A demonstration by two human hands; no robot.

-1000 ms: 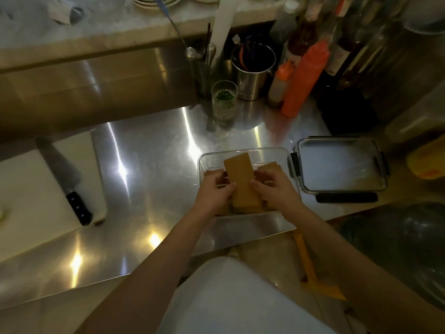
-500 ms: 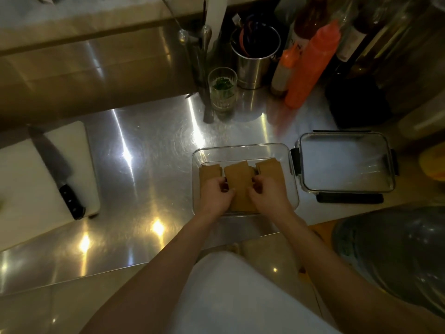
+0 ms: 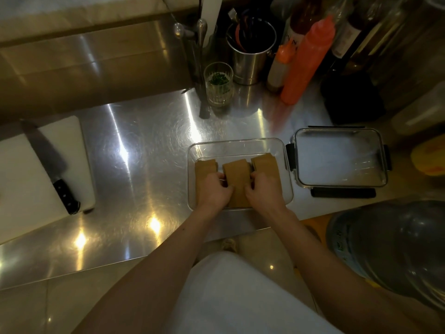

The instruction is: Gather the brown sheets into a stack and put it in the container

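Note:
A clear rectangular container (image 3: 237,143) sits on the steel counter near its front edge. Three stacks of brown sheets lie side by side inside it: a left stack (image 3: 204,166), a middle stack (image 3: 237,172) and a right stack (image 3: 266,163). My left hand (image 3: 213,191) and my right hand (image 3: 263,192) are both inside the container, pinching the middle stack from its two sides. The near ends of the stacks are hidden under my hands.
The container's lid (image 3: 339,157) lies upside down just to the right. A white cutting board (image 3: 14,179) with a black-handled knife (image 3: 51,169) is at the left. Behind stand a glass of herbs (image 3: 218,84), a steel utensil pot (image 3: 250,54), orange squeeze bottles (image 3: 305,61) and dark bottles.
The middle stack, held tilted up above the container a second ago, has come down flat between the other two stacks. Both hands stayed on it.

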